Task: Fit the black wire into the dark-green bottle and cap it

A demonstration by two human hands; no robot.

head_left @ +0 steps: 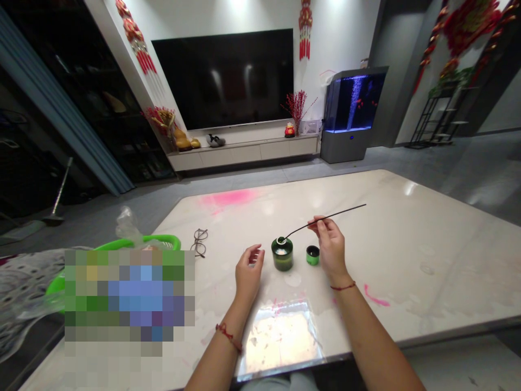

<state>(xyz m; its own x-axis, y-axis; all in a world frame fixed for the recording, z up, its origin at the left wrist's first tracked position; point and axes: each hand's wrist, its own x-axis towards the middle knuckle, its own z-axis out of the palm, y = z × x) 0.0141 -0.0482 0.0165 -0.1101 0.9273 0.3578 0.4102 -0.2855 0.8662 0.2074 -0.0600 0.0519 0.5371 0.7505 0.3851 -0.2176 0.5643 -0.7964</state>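
On the white marble table (pixel 325 190) stands a dark green jar (pixel 282 255) with a pale rim. A thin black stick (pixel 345 212) runs up and to the right from the jar's mouth, its lower end at the opening. My right hand (pixel 329 244) is shut on the stick between fingers and thumb. A small green lidded pot (pixel 312 255) sits just left of that hand. My left hand (pixel 249 269) is open and empty, hovering close to the left of the jar.
Folded eyeglasses (pixel 199 243) lie left of my hands. A bright green basket (pixel 163 241) with clear plastic sits at the table's left, partly covered by a blurred patch. Pink smears mark the tabletop. Beyond the table stand a TV cabinet and an aquarium.
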